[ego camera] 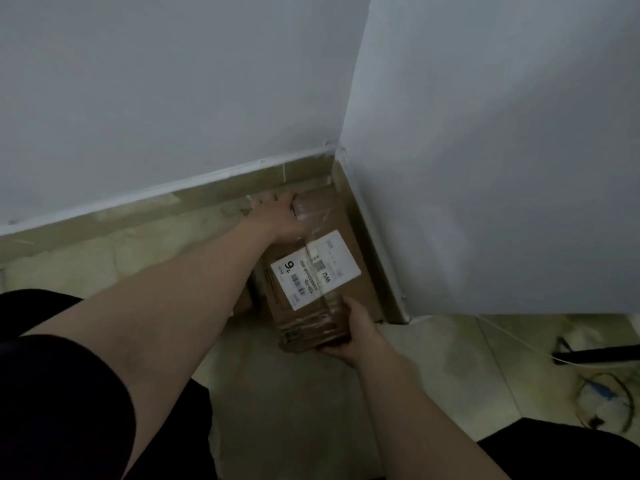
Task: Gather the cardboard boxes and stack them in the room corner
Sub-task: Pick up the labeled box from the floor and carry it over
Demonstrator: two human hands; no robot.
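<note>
A brown cardboard box (343, 292) with a white shipping label and clear tape sits in the room corner, close to both walls. My left hand (277, 220) grips its far left end near the skirting. My right hand (353, 332) holds its near end, fingers wrapped under the edge. The edge of another cardboard box (244, 303) shows below on the left, mostly hidden by my left forearm; I cannot tell if the upper box rests on it.
Grey walls meet at the corner with a beige skirting board (207, 192). The right wall ends at an outer edge (405, 317). Cables (602, 400) and a dark bar (595, 355) lie on the tiled floor at the right.
</note>
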